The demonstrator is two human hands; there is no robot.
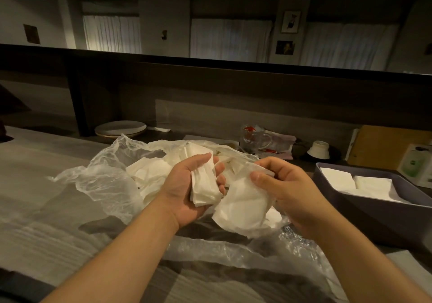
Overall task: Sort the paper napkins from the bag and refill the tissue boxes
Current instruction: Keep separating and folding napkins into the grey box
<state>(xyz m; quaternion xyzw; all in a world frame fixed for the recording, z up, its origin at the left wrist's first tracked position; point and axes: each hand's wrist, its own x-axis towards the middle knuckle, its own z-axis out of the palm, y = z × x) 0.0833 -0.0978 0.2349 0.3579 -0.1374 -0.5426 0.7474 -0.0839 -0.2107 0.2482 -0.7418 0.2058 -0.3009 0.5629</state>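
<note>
Palm-up, the left hand (187, 186) cups a napkin stack (205, 186) while the right hand (284, 186) pinches one napkin (243, 207).

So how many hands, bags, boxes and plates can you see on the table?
Hands: 2, the left hand holding a stack of napkins, the right hand pinching a loose napkin
Plastic bags: 1
Tissue boxes: 1
Plates: 1 stack; how many are in it cannot be told
Total: 5
</note>
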